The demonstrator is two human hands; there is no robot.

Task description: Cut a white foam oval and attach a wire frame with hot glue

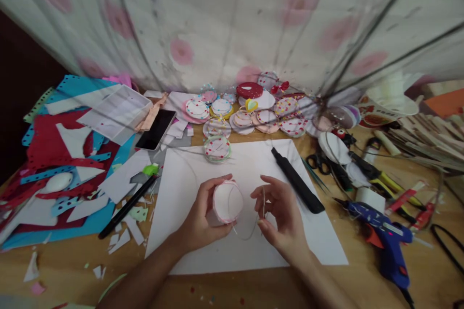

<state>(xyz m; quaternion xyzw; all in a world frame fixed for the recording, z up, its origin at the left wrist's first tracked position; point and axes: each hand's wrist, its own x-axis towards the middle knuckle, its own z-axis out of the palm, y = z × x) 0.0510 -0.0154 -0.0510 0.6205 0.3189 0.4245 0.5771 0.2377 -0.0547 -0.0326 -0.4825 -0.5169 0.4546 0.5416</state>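
Note:
A small round white disc with a pink edge (pixel 228 202) is held by its rim in my left hand (pixel 203 212), its flat face turned toward me. From its lower edge a thin pale thread or wire (pixel 248 238) curves across to my right hand (pixel 281 217), whose thumb and fingers are closed on it. Under both hands lies a white paper sheet (pixel 195 263). Just beyond the disc sits a green-edged round piece with red dots (pixel 217 148). To the right of my right hand a black cutter-like tool (pixel 297 181) lies slantwise on the sheet.
Several decorated round pieces (pixel 267 118) are grouped at the back against a flowered curtain (pixel 217 19). At left are paper scraps (pixel 83 174), a clear box (pixel 116 111), a phone (pixel 156 129) and a black pen (pixel 126 206). A blue glue gun (pixel 387 241), scissors (pixel 319 164) and pliers (pixel 380 178) lie right.

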